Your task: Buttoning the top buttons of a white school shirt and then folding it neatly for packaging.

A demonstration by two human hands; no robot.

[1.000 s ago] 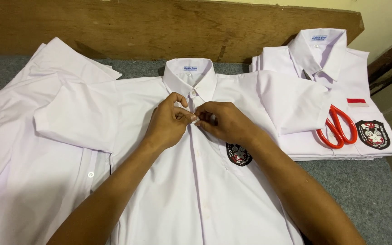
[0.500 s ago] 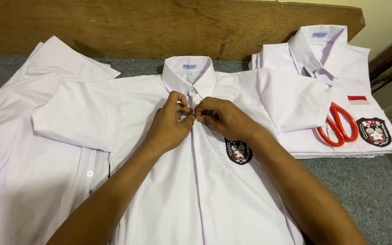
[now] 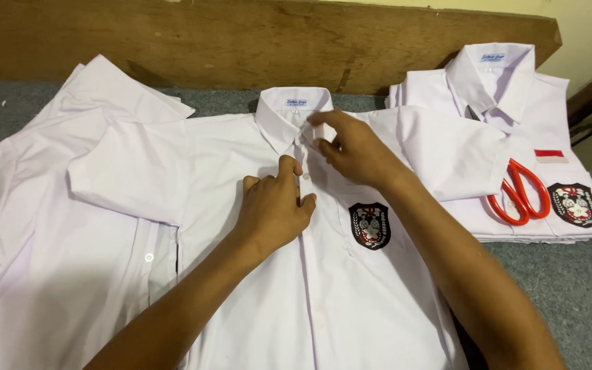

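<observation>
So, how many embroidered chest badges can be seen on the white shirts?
2. One badge is on the middle shirt, beside the right hand's forearm. The other badge is on the folded stack at right, near the red scissors. Others may be hidden.

white collar label, second collar label, red-white chest tag

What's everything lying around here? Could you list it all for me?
Shirt being handled: one, white, spread flat in the middle, dark crest badge on its chest.
Folded shirts: a stack, white, at the right, top one with a crest badge and a small red-and-white patch.
Scissors: one pair, red handles, lying on the folded stack.
Loose shirts: white, spread at the left; number unclear.
Table cover: grey cloth.
Board: brown wood, along the back.
Left hand: pressing the button strip.
Right hand: fingers at the collar.
</observation>
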